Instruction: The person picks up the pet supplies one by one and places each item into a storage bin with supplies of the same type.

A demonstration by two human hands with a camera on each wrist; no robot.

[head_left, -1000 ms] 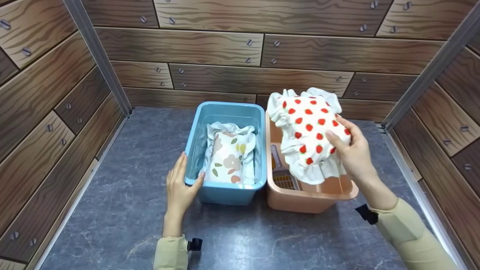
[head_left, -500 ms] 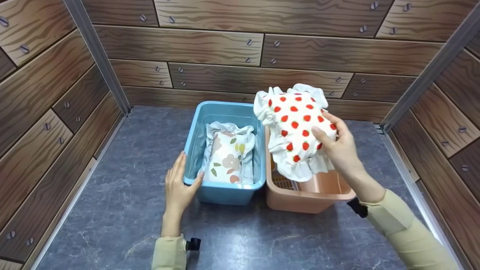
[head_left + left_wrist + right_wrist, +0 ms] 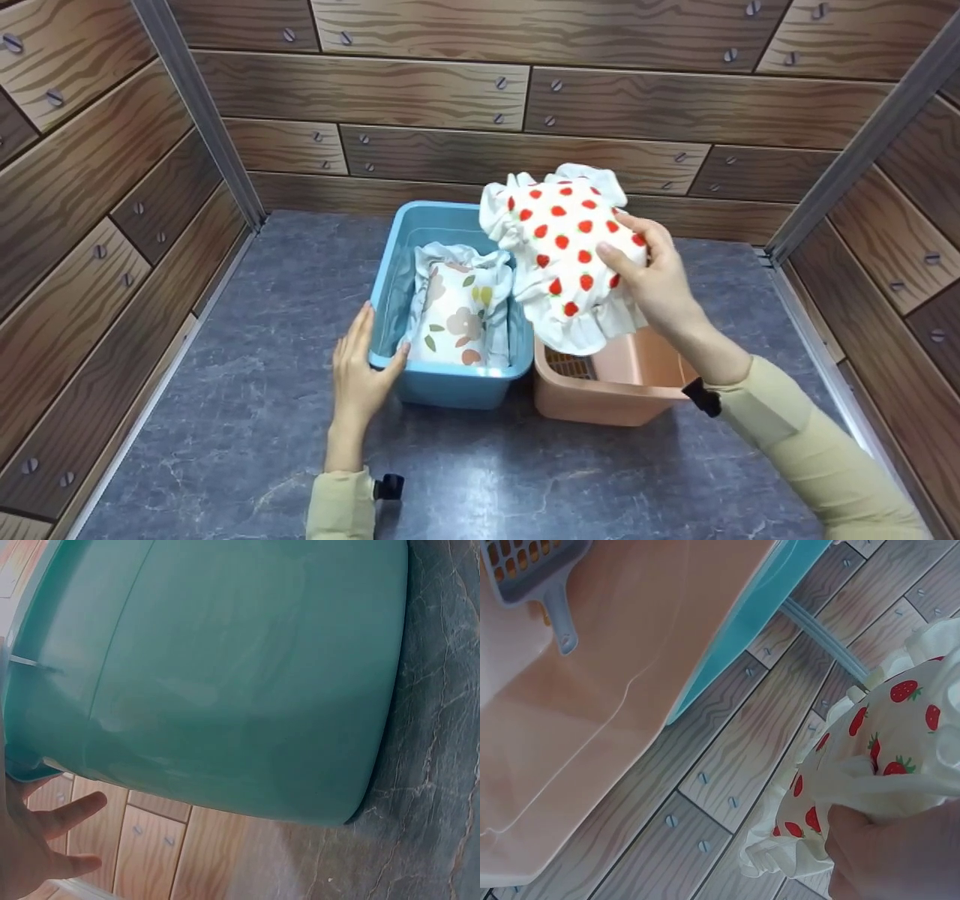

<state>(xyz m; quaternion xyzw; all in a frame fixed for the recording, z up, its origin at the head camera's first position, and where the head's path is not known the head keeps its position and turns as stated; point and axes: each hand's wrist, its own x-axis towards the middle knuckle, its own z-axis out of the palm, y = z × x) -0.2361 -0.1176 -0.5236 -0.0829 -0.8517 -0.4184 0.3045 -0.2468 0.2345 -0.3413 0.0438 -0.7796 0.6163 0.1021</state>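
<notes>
A small white pillow (image 3: 555, 262) with red strawberries and ruffled edges is gripped at its right side by my right hand (image 3: 664, 289). It hangs above the meeting rims of both tubs, over the blue tub's right edge. My left hand (image 3: 358, 379) touches the near left corner of the blue plastic tub (image 3: 450, 388), thumb at the front rim. Its fingers lie straight along the outside; in the left wrist view they are spread. Inside the blue tub lies a ruffled, flower-print pillow (image 3: 457, 322). In the right wrist view the strawberry pillow (image 3: 855, 742) is partly cut off.
A peach-coloured tub (image 3: 607, 401) stands right of the blue one, partly covered by the held pillow. In it the right wrist view shows a grey slotted scoop (image 3: 532, 577). Wood-patterned walls (image 3: 420, 90) surround the grey marbled surface (image 3: 262, 420).
My right hand has carried the strawberry pillow left, from over the peach tub to above the blue tub's right edge. The left hand has stayed at the blue tub's corner.
</notes>
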